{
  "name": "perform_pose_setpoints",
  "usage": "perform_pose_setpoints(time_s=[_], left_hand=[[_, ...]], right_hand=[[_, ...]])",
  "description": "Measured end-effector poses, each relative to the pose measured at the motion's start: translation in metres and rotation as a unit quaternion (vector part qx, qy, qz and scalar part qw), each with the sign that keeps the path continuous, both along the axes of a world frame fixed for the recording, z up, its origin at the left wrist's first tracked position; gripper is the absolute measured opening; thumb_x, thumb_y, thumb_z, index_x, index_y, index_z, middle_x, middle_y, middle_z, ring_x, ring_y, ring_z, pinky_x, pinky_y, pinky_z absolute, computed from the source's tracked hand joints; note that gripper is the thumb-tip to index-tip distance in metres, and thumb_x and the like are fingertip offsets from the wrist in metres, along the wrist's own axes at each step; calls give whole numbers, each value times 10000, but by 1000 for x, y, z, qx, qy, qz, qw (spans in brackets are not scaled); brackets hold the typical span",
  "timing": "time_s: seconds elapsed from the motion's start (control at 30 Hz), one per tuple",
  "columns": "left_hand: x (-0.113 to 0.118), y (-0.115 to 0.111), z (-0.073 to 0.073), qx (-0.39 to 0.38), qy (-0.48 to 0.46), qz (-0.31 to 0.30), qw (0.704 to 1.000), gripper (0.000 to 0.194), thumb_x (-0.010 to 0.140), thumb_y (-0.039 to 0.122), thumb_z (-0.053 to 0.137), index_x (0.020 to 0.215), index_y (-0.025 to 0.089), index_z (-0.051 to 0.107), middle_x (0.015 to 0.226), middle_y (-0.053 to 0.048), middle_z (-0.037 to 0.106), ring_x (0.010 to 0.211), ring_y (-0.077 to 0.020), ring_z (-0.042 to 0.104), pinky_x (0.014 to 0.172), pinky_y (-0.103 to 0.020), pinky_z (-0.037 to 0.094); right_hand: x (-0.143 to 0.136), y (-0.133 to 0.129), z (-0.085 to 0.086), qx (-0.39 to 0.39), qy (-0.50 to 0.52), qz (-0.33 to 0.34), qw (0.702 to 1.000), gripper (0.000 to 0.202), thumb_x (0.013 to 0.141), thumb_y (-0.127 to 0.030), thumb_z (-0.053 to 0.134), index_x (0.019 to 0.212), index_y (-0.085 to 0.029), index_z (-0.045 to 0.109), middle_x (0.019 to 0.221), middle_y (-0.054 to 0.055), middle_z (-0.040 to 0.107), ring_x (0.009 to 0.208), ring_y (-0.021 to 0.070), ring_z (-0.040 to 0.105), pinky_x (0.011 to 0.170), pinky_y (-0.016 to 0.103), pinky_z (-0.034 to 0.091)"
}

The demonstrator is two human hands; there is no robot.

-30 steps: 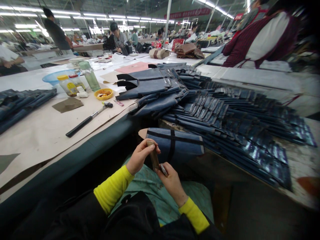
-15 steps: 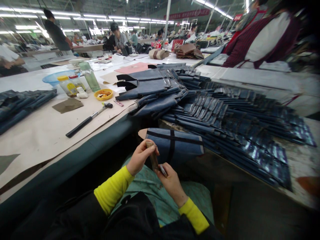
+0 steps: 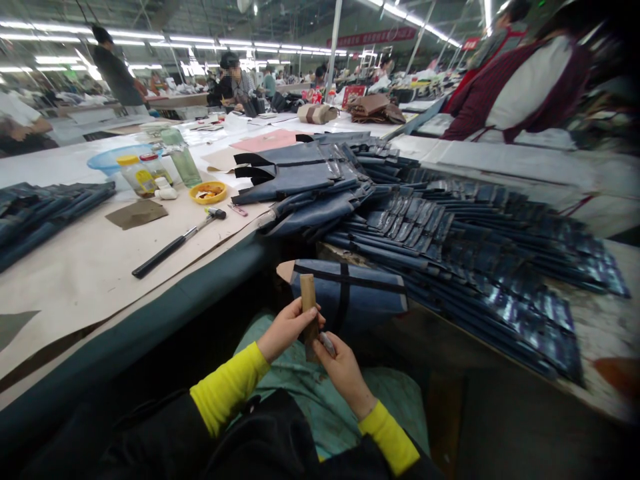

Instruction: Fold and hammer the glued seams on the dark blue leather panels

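Observation:
Over my lap, my left hand (image 3: 285,328) grips a small brown wooden stick (image 3: 308,301) held upright, its top end showing above my fingers. My right hand (image 3: 340,367) pinches a small silvery metal piece (image 3: 327,343) against the lower part of the stick. Both sleeves are yellow. Just beyond my hands a folded dark blue leather piece with black strips (image 3: 350,293) hangs over the table edge.
Rows of dark blue leather pieces (image 3: 450,240) cover the table to the right. On the brown paper at left lie a hammer (image 3: 175,243), a yellow dish (image 3: 208,192), bottles (image 3: 133,173) and a blue basin (image 3: 113,157). A person in a red-and-white top (image 3: 520,87) stands at right; others work further back.
My left hand has slid down the stick, so its top end now stands bare above my fingers. The view has tilted slightly.

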State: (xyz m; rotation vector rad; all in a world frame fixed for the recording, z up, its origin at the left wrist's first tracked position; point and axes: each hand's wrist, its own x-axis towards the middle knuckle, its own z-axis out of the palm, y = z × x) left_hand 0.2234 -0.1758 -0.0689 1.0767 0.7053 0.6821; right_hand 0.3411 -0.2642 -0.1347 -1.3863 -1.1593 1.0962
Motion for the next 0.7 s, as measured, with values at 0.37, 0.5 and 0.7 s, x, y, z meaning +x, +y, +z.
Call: perform_pose_setpoints(time_s=[0.37, 0.5, 0.7], left_hand=[[-5, 4, 11, 12, 10, 35, 999, 411, 766, 460, 621, 989, 119, 571, 838, -73, 648, 766, -163, 590, 710, -268, 462], [-6, 9, 18, 20, -4, 60, 998, 403, 793, 470, 580, 996, 122, 570, 841, -75, 655, 783, -171, 597, 734, -281, 469], [-7, 13, 28, 24, -4, 84, 996, 390, 804, 470, 562, 981, 123, 583, 853, -79, 658, 795, -174, 606, 735, -275, 469]], right_hand=[[-2, 1, 0, -4, 26, 2, 1000, 352, 831, -491, 524, 703, -169, 457, 656, -23, 361, 618, 110, 337, 550, 225, 307], [-2, 1, 3, -4, 7, 0, 1000, 367, 823, -501, 524, 678, -171, 453, 650, -23, 365, 615, 111, 343, 551, 225, 311], [-2, 0, 1, 7, -16, 1, 1000, 370, 827, -503, 513, 669, -171, 468, 646, -23, 378, 607, 111, 355, 552, 223, 320]])
